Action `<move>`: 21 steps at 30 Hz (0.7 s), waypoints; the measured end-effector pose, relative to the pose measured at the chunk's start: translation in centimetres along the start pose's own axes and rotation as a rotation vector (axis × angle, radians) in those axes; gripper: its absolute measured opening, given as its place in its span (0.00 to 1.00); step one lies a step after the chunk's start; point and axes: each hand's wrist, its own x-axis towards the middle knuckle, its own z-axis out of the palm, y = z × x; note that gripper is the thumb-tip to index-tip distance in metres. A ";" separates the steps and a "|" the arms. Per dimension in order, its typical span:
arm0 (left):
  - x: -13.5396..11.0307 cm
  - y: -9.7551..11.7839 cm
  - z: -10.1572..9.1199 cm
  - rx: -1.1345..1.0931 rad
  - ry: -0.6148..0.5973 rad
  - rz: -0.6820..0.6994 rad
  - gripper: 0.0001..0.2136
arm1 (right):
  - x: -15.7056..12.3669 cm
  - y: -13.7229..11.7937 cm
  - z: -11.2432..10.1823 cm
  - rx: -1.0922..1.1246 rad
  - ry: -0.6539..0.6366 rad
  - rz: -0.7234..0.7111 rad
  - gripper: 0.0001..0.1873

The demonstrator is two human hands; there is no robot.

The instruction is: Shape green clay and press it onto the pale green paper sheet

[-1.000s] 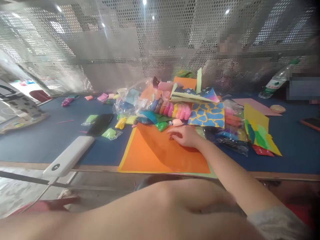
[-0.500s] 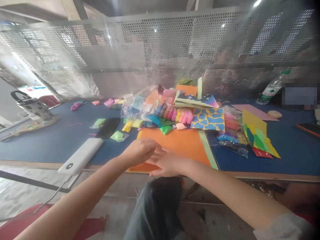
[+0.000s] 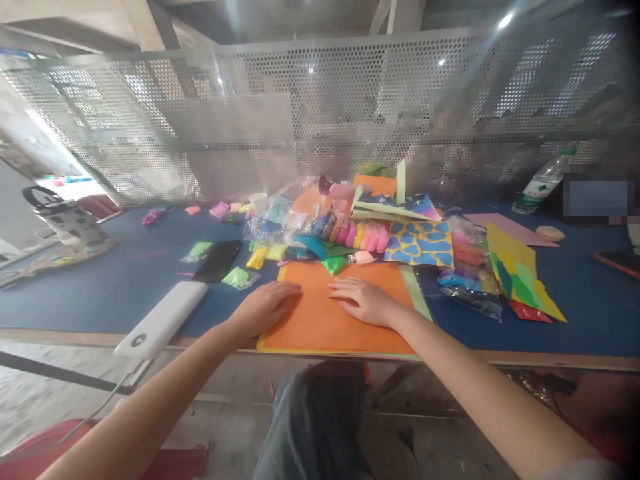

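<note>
An orange sheet of paper (image 3: 340,327) lies at the table's front edge, over yellow and pale green sheets that peek out at its sides. My left hand (image 3: 265,307) rests on its left edge, palm down, fingers stretched out and holding nothing. On its right half lies my right hand (image 3: 367,301), also flat with its fingers extended. Just beyond the paper are a green clay packet (image 3: 334,265) and a peach clay lump (image 3: 364,257). A card with blue patches on yellow (image 3: 419,243) lies behind my right hand.
A white power bank (image 3: 163,317) with a cable lies left, beside a black phone (image 3: 217,261). Clear bags of coloured clay (image 3: 367,235) fill the middle back. Rightward are a yellow painted card (image 3: 520,267) and a water bottle (image 3: 543,183). A perforated metal screen (image 3: 340,100) stands behind.
My hands were together, overlapping above the orange paper. Now they are apart: the left has moved left and the right has moved right, both onto the sheet.
</note>
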 end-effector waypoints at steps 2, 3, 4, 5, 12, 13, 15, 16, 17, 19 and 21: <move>0.6 -0.7 -0.5 0.066 0.034 -0.025 0.16 | -0.1 -0.1 0.0 -0.002 0.002 0.004 0.17; 1.1 -0.9 -0.6 0.107 0.054 -0.041 0.16 | -0.1 -0.1 0.0 -0.002 0.001 0.008 0.18; 1.6 -0.9 -0.7 0.144 0.074 -0.056 0.15 | -0.1 -0.2 0.0 -0.004 -0.001 0.012 0.18; 2.2 -0.6 -0.8 0.173 0.090 -0.058 0.14 | -0.1 -0.2 0.0 -0.004 -0.005 0.014 0.18; 8.4 2.8 0.5 0.316 0.232 0.007 0.14 | -0.1 -0.3 0.0 -0.003 0.011 0.002 0.19; 9.4 2.9 0.7 0.335 0.248 -0.003 0.14 | -0.1 -0.3 0.0 0.000 0.021 0.008 0.19; 10.9 2.7 1.1 0.370 0.256 -0.020 0.12 | -0.2 -0.3 0.0 0.013 0.035 0.021 0.18; 11.5 2.5 1.3 0.384 0.252 -0.026 0.10 | -0.2 -0.3 0.0 0.022 0.038 0.028 0.18; 11.8 2.2 1.4 0.397 0.248 -0.033 0.09 | -0.2 -0.3 0.0 0.030 0.040 0.033 0.17; 12.1 1.6 1.7 0.412 0.241 -0.040 0.07 | -0.1 -0.2 0.0 0.045 0.045 0.038 0.17; 11.9 1.1 1.8 0.417 0.235 -0.034 0.08 | -0.1 -0.1 0.0 0.054 0.053 0.035 0.17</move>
